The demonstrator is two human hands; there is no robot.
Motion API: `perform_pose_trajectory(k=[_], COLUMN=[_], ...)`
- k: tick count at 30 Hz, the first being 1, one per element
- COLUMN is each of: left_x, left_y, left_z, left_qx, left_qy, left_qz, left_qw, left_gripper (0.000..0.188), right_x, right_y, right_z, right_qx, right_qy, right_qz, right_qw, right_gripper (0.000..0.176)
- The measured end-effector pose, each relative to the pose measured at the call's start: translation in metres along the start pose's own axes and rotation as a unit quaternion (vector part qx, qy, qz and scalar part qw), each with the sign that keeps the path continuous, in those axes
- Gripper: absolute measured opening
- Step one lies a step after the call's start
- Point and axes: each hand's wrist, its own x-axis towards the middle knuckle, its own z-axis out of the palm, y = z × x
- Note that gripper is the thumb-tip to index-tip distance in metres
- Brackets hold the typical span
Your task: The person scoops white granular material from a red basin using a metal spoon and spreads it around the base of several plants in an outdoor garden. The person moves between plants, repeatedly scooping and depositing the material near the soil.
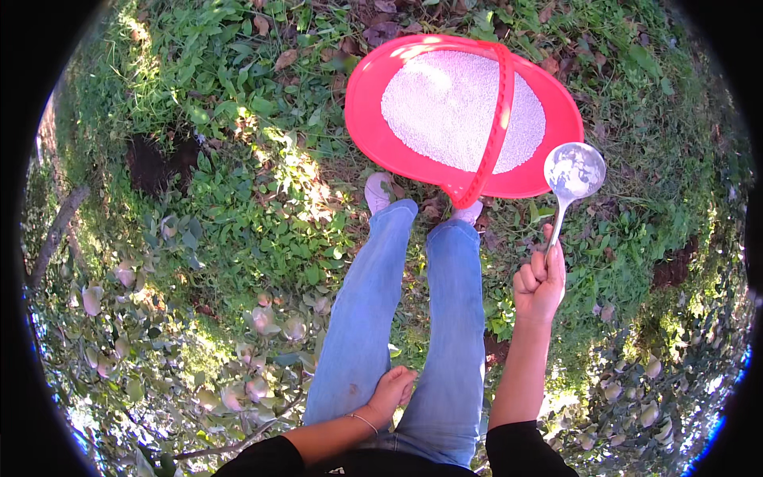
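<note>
My right hand (539, 283) grips the handle of a metal ladle (573, 170), held out at the right with its round bowl pointing away from me. Some whitish residue clings inside the bowl. Just beyond it, a red plastic basin (369, 113) with a raised carrying handle (499, 119) sits on the ground by my feet. Whitish granules (447, 107) fill much of the basin. The ladle's bowl overlaps the basin's near right rim in view; whether they touch I cannot tell. My left hand (390, 390) rests curled near my lap, and no object shows in it.
Green weeds and grass (268, 208) with dry leaves cover the ground. Fruit-bearing branches (262, 352) spread at lower left, and more fruit (650, 411) hangs at lower right. A bare soil patch (161, 161) lies at left. My jeans-clad legs (456, 286) stand before the basin.
</note>
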Motion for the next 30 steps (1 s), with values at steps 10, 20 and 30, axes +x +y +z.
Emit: perform_pose_trajectory(k=[10,20,30], left_x=[0.092,0.132,0.150], left_y=[0.208,0.242,0.296], left_z=[0.037,0.192,0.223], left_qx=[0.171,0.388,0.285], left_qy=[0.078,0.098,-0.150], left_qz=[0.446,0.615,0.369], left_qw=[0.875,0.679,0.872], left_gripper=[0.016,0.062,0.019], right_x=[0.043,0.143,0.179], right_y=[0.046,0.058,0.005], right_z=[0.000,-0.047,-0.020], right_qx=[0.000,-0.409,-0.666], right_qy=[0.145,0.132,0.032], right_qz=[0.067,-0.109,-0.226], right_qw=[0.987,0.897,0.710], right_gripper=[0.024,0.034,0.037])
